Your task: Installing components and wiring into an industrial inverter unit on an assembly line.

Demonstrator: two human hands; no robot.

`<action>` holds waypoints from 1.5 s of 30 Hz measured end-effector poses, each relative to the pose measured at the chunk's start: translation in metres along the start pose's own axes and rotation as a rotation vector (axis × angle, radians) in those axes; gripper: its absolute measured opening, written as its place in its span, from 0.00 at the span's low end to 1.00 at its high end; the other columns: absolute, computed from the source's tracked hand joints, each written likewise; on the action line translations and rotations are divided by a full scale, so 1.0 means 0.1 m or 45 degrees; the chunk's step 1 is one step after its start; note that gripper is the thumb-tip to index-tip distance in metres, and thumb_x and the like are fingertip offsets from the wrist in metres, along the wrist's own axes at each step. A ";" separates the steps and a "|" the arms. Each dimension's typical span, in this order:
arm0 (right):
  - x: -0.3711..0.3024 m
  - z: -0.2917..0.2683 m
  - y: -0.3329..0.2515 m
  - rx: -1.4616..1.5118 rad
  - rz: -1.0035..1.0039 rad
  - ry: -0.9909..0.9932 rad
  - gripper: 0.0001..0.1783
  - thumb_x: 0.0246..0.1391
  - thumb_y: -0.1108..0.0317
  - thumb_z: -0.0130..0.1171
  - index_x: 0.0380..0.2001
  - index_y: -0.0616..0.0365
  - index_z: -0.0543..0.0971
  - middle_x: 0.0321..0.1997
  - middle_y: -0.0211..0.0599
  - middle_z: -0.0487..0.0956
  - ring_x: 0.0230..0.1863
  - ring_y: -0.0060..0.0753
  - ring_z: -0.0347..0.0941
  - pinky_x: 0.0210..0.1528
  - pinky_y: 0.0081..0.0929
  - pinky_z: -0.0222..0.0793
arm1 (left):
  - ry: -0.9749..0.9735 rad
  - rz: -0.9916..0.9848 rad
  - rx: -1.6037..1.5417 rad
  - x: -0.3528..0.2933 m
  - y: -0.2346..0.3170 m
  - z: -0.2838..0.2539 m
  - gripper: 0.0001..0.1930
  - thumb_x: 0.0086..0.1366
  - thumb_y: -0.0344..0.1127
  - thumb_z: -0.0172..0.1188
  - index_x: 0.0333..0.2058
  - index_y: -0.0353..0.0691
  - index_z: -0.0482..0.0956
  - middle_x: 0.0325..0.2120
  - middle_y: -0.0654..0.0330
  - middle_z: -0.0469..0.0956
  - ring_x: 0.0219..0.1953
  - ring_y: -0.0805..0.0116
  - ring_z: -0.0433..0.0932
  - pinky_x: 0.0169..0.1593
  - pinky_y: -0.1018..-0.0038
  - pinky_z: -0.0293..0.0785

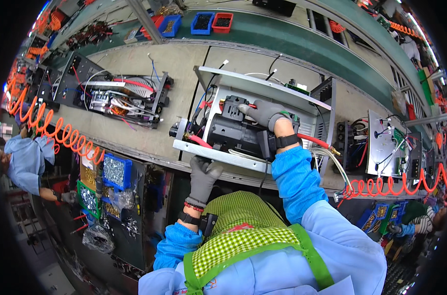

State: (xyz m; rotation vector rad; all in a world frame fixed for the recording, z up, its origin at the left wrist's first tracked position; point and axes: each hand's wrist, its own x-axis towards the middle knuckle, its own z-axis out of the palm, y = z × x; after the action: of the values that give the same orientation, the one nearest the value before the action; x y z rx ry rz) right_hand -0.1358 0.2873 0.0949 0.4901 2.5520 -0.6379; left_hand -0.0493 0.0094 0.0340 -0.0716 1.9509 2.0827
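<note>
Green checked apron sat nearest the camera, bench beyond it. Open metal case was on the bench straight ahead, holding the black unit, plus wires and a small green board at its far side. Right hand, grey glove, lay over the top of the black unit, fingers bent, red bit at the fingertips; couldn't tell if it was gripped. Left hand, same glove, was at the case's near rail, thumb apart from the fingers; couldn't tell if it gripped the rail. Bins, lower left: blue bin full of small silver parts, green bin below it with more silver ones, clear bag near that, contents unclear. Far shelf: blue tray of brass-coloured parts; then, side by side, a second blue tray and a red tray, both with dark parts. Another open chassis, packed with wires, was left of the case.
</note>
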 end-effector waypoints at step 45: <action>0.05 0.10 0.03 -0.079 0.064 0.000 0.46 0.53 0.24 0.40 0.51 0.56 0.78 0.49 0.54 0.79 0.53 0.54 0.75 0.56 0.40 0.68 | -0.118 0.238 0.985 -0.13 -0.09 -0.15 0.41 0.47 0.42 0.73 0.55 0.34 0.59 0.47 0.46 0.71 0.49 0.51 0.74 0.49 0.61 0.74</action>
State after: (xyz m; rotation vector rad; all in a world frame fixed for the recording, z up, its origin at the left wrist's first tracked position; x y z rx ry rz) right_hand -0.1350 0.2857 0.0840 0.5314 2.5423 -0.5388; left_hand -0.0372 -0.0067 0.0268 0.3691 2.6239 1.2500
